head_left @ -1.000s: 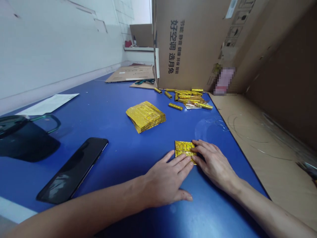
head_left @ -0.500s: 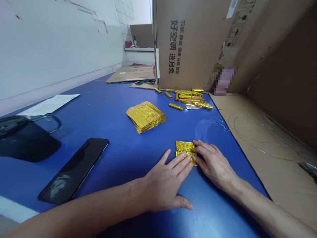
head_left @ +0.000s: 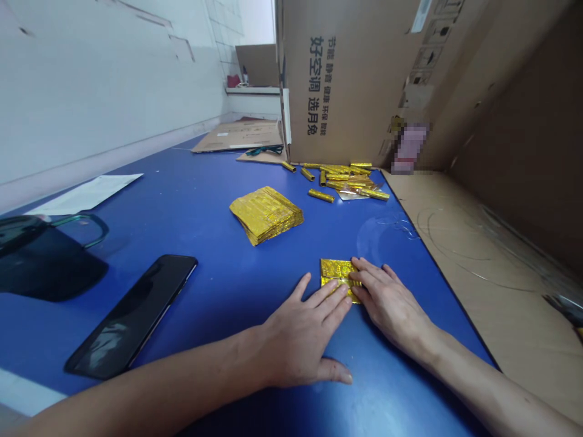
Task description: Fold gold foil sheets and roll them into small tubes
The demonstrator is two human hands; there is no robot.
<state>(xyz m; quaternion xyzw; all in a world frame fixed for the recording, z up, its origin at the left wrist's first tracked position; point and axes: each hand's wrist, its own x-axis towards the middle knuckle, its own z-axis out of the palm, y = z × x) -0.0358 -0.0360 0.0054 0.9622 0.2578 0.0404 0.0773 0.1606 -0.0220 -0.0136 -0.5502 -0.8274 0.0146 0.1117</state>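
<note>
A small gold foil sheet lies flat on the blue table. My left hand rests palm down, fingers stretched, with its fingertips on the sheet's near edge. From the right, my right hand also lies flat, its fingers pressing on the sheet's right side. A stack of gold foil sheets sits further back at the centre. Several rolled gold foil tubes lie in a heap near the cardboard box.
A black phone lies at the left, with a dark bag beyond it and a white paper further back. A large cardboard box stands behind, and cardboard sheeting covers the right side. Flat cardboard lies far back.
My left hand's fingers have spread a little and shifted slightly on the foil sheet. The right hand and the sheet stay where they were.
</note>
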